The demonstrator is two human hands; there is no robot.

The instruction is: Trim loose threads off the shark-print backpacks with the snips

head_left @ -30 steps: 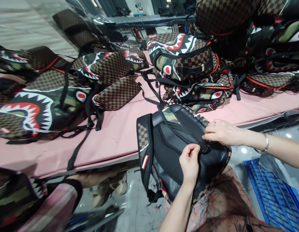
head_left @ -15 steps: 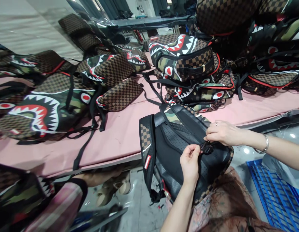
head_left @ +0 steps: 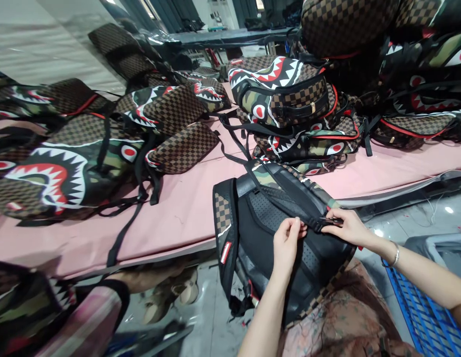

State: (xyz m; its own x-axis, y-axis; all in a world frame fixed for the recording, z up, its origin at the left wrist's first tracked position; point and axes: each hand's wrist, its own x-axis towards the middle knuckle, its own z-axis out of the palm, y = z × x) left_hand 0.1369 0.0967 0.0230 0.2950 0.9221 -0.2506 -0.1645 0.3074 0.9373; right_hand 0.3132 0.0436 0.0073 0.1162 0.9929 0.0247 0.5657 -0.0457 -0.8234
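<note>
Backpack (head_left: 252,255) lies across table (head_left: 185,218) near edge, apparently for steadiness; right hand (head_left: 348,229) pinches dark item (head_left: 335,221); left hand (head_left: 286,244) pinched, contents unclear.

Black near backpack (head_left: 260,238) with brown checked edging and a green camouflage patch; pink table (head_left: 185,203); left bag (head_left: 76,171) checked brown, with red-and-white shark teeth; bright blue basket (head_left: 420,307), near right.

Bright, diffuse light covers the pink worktop (head_left: 189,208); the tiled floor (head_left: 412,213) returns white glare spots at right. Your black backpack (head_left: 254,245) shows readable mesh, while deep shadow pools between the stacked bags (head_left: 304,101). Wide-angle stretching and blur soften your lower left.
</note>
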